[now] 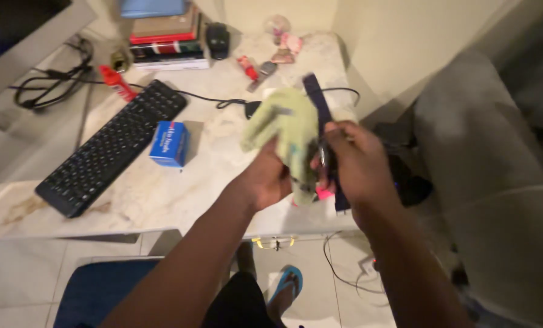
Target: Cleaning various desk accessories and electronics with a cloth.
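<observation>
Hands meet above the marble desk's (pixel 162 188) front edge: left hand (pixel 270 179) has fingers bunched tight around a pale green cloth (pixel 283 130), which flops up over it. Right hand (pixel 356 161) pinches a small dark object (pixel 323 157), too blurred to identify, against the cloth, with a black keyboard (pixel 110 146) and blue box (pixel 169 144) off to the left.

A keyboard (pixel 110 149) is laid slantwise on the left part of the desk (pixel 223 136), with a small box (pixel 169 144) just to its right. Behind them, a stack of books (pixel 165 36) is set at the back edge, and a mouse (pixel 218 39) is placed beside it on the right. A cloth (pixel 283 130) is held above the desk's right part, between the left hand (pixel 265 179) and the right hand (pixel 353 161).
</observation>
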